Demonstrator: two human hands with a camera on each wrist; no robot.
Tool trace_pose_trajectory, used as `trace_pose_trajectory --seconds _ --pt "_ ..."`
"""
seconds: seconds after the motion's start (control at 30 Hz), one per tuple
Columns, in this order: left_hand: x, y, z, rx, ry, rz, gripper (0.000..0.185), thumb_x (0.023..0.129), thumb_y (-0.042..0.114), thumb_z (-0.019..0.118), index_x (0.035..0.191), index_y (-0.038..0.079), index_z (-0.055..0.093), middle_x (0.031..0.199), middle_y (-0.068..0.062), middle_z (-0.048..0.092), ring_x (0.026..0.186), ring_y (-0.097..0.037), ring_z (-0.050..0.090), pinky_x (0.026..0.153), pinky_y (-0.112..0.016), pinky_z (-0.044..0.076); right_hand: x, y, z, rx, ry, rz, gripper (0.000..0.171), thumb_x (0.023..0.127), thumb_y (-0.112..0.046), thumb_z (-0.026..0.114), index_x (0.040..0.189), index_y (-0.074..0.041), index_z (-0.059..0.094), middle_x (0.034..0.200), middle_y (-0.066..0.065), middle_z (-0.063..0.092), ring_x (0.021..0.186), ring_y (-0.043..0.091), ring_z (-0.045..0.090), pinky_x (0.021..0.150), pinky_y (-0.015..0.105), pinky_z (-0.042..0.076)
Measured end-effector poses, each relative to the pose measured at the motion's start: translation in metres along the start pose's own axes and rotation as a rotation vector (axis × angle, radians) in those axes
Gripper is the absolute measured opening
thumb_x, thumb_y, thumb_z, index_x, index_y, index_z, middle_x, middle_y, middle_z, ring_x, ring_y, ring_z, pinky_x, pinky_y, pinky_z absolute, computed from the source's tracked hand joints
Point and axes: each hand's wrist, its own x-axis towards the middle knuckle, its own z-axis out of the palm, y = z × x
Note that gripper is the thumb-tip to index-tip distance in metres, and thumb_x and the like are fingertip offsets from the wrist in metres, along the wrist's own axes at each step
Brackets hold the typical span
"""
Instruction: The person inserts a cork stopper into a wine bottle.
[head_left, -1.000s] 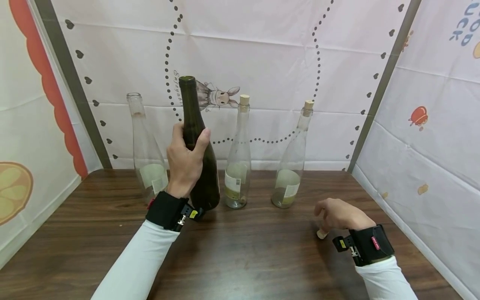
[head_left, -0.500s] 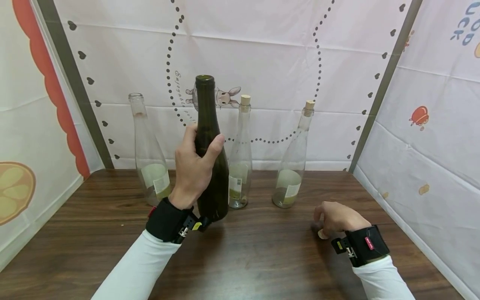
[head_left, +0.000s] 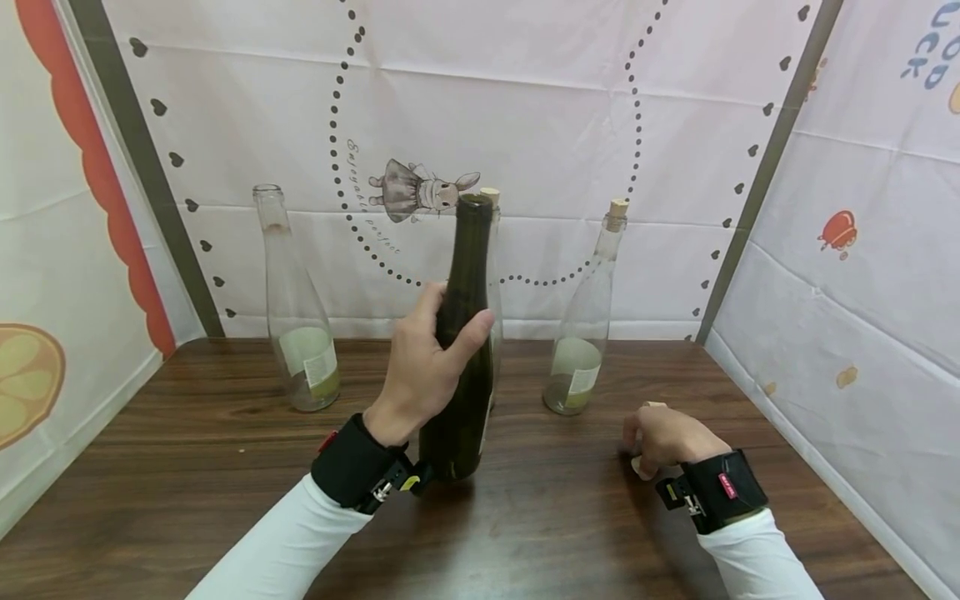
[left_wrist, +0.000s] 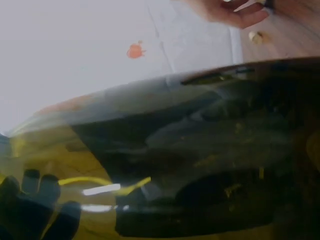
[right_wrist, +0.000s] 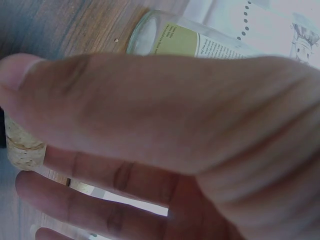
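My left hand (head_left: 425, 367) grips a dark green wine bottle (head_left: 467, 392) around its body; the bottle is upright, tilted slightly, with an uncorked mouth. Green glass (left_wrist: 225, 150) fills most of the left wrist view. Low over the table at the right, my right hand (head_left: 678, 437) pinches a cork (right_wrist: 25, 147) between thumb and finger. A second cork (head_left: 655, 405) lies just beyond that hand, also visible as a cork (left_wrist: 256, 37) on the table in the left wrist view. Behind the green bottle stands a clear corked bottle (head_left: 497, 292), mostly hidden.
An uncorked clear bottle (head_left: 300, 333) stands at the left on the brown wooden table (head_left: 187, 467). A corked clear bottle (head_left: 588, 333) stands to the right of the green one. White printed sheets (head_left: 555, 125) enclose the back and sides.
My left hand has carried the green bottle rightward and nearer to me, so it now covers the middle clear bottle. My right hand has shifted slightly left, uncovering the second cork.
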Motion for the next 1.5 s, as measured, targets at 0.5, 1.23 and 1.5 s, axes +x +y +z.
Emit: trace_pose_trajectory --seconds 0.5,1.23,1.5 --pt "-0.018 -0.005 0.027 -0.044 -0.106 0.041 0.057 0.103 0.059 0.054 0.115 0.003 0.060 0.077 0.000 0.061 0.063 -0.013 0.059 0.054 -0.033 0.049 0.003 -0.001 0.002 -0.027 0.006 -0.005 0.030 0.069 0.004 0.087 0.089 -0.010 0.070 0.083 0.005 0.057 0.070 0.021 0.057 0.061 0.036 0.049" --pt "-0.027 -0.006 0.039 -0.093 -0.134 0.086 0.046 0.102 0.047 0.057 0.114 0.003 0.061 0.078 0.001 0.063 0.063 -0.011 0.061 0.053 -0.032 0.050 0.006 -0.002 0.004 -0.057 0.008 -0.026 0.021 0.075 0.004 0.080 0.082 -0.011 0.067 0.080 0.004 0.057 0.070 0.020 0.055 0.060 0.035 0.047" --pt "-0.029 -0.008 0.042 -0.098 -0.125 0.114 0.049 0.104 0.049 0.055 0.116 0.002 0.060 0.077 0.000 0.062 0.063 -0.011 0.060 0.052 -0.031 0.050 0.008 -0.002 0.005 -0.088 0.008 -0.020 0.020 0.076 0.000 0.082 0.081 -0.011 0.067 0.077 0.003 0.057 0.067 0.019 0.056 0.059 0.034 0.047"
